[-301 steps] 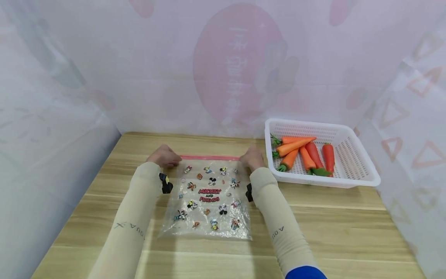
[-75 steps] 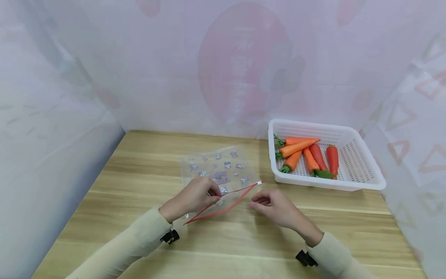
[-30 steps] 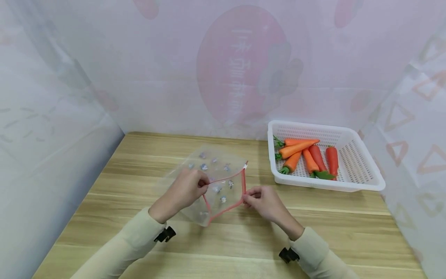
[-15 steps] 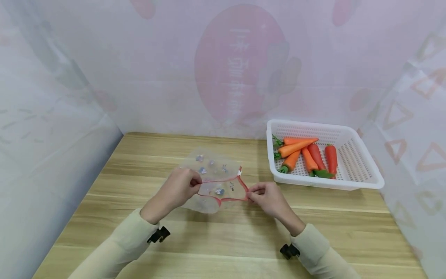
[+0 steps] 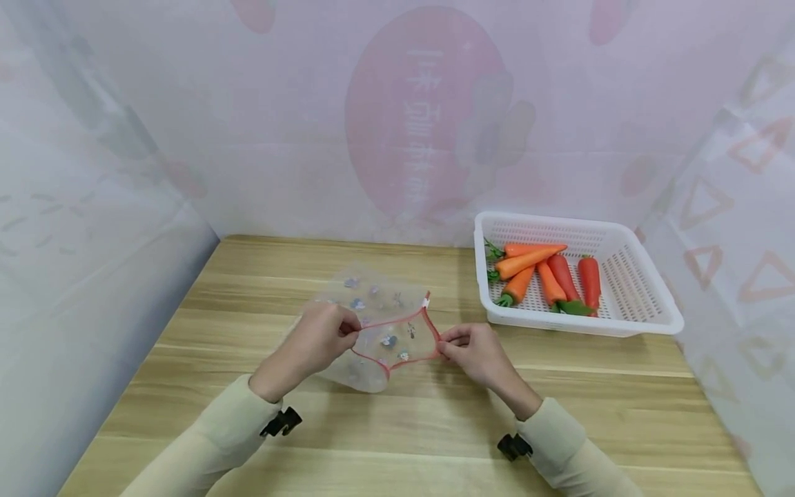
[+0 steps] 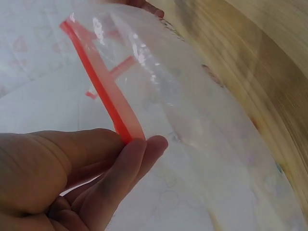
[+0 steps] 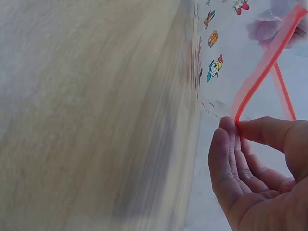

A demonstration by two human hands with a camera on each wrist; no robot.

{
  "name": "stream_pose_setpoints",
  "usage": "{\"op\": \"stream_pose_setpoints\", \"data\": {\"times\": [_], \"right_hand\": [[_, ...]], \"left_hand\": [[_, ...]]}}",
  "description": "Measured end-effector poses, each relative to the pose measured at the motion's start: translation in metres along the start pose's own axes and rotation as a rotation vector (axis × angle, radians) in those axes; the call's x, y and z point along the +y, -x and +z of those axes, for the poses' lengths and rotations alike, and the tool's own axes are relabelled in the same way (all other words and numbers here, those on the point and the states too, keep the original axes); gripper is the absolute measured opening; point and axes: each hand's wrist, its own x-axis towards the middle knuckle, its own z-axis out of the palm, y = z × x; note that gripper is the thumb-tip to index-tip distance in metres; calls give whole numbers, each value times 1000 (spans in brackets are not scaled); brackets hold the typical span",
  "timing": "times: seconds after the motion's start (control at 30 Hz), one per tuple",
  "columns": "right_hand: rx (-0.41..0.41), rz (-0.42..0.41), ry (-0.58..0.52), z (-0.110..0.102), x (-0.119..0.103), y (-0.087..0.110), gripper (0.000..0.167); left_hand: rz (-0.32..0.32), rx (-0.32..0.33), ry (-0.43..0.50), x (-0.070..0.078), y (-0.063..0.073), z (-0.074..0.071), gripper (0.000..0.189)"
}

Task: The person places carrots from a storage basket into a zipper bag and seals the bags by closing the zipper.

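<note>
My left grip [image 5: 313, 345] pinches the red rim [image 6: 96, 82] of a clear printed bag [image 5: 363, 373] between thumb and fingertips; my right grip [image 5: 479, 353] pinches the rim's opposite side. The bag gapes between them, over the worktop [image 5: 397, 438]. A white basket [image 5: 584, 324] containing orange carrots [image 5: 528, 261] stands beyond my right grip.
</note>
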Motion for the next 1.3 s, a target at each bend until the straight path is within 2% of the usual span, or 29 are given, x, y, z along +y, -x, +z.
{"op": "stream_pose_setpoints", "data": {"times": [0.17,0.53,0.93,1.3], "right_hand": [[4,-31,12,2,-4,0,4],[-10,-68,56,-5,-13,10,6],[-23,-133,133,-46,-29,26,21],[44,-192,265,-81,-43,24,23]], "left_hand": [[-40,-32,57,10,-5,7,6],[-30,-50,61,16,-9,14,10],[-33,-45,52,16,-12,14,8],[-29,-35,68,13,-11,12,9]]}}
